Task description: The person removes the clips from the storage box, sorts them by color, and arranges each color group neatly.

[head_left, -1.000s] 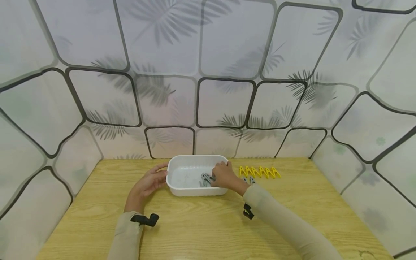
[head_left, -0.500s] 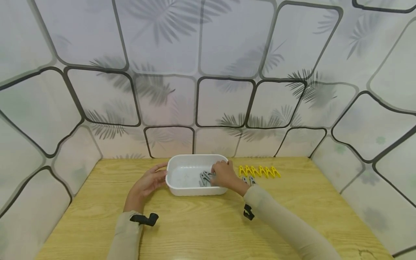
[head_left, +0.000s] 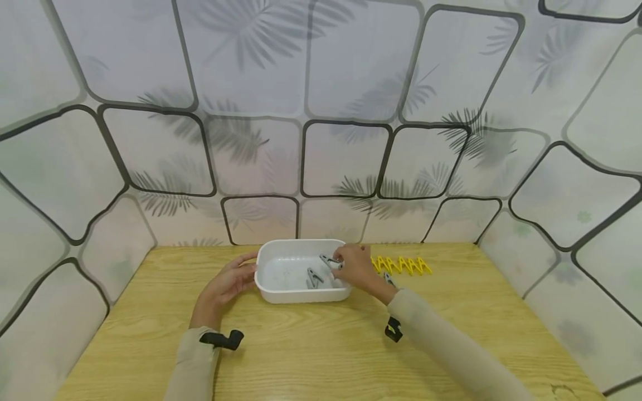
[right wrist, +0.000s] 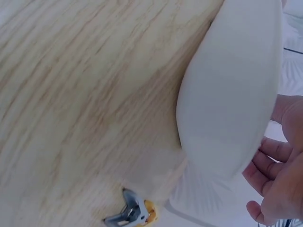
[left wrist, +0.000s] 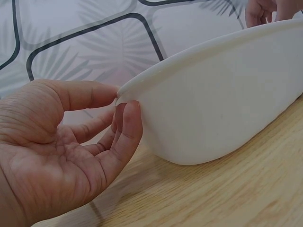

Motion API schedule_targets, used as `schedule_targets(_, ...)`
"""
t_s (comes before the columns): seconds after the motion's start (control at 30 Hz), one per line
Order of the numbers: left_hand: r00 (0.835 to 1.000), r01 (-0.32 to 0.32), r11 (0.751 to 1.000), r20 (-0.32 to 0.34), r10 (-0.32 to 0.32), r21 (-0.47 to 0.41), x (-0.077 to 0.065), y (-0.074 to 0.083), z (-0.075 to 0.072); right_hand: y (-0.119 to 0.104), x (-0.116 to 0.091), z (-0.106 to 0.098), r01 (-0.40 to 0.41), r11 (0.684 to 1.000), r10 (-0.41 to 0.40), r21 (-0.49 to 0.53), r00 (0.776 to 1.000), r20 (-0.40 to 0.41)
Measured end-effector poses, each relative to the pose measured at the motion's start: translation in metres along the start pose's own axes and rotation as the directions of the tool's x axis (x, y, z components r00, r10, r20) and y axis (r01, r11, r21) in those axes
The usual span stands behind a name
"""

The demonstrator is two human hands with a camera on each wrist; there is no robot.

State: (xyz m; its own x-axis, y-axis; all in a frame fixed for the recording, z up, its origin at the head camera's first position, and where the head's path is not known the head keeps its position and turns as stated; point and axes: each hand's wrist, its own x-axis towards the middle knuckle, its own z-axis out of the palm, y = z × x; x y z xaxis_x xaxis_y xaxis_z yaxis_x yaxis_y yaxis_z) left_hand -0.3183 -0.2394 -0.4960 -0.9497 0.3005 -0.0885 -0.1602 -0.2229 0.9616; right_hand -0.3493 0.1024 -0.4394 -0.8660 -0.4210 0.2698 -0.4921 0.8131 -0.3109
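A white plastic tub (head_left: 288,297) stands on the wooden table. My left hand (head_left: 233,283) grips its left end; the left wrist view shows the thumb at the rim and the curled fingertips against the outer wall. Over the tub's right part, my right hand (head_left: 355,268) pinches a grey clothespin (head_left: 330,260) between thumb and fingers. Another grey clothespin (head_left: 314,277) lies on the tub's floor below. Outside, beside the right wrist, sits a grey clothespin (head_left: 388,278), partly covered by it. In the right wrist view the pinched clothespin is hidden behind the tub wall.
Several yellow clothespins (head_left: 403,264) form a row on the table right of the tub. A patterned fabric wall (head_left: 346,161) rises behind the table and at both sides. Each sleeve carries a black strap (head_left: 223,339) near the wrist.
My right hand has risen and shifted slightly right, lifting one grey clothespin away from the other in the tub. The left hand keeps its hold on the tub's end.
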Motion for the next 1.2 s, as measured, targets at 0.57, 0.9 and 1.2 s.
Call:
schedule_targets(0.57,1.0,0.01,1.0,0.006,-0.01,-0.004,-0.003,-0.001,0.001,0.04,-0.028,-0.031,-0.094,0.994,0.097,0.061,0.994,-0.055)
schedule_targets(0.9,1.0,0.01,1.0,0.006,-0.01,-0.018,-0.003,0.0,0.003,0.06,-0.039,-0.044,-0.12,0.993,0.12,0.004,0.989,-0.086)
schedule_targets(1.2,1.0,-0.002,1.0,-0.005,0.002,-0.023,-0.003,0.001,0.004,0.086,-0.053,-0.054,-0.115,0.989,0.105,-0.088,0.988,-0.11)
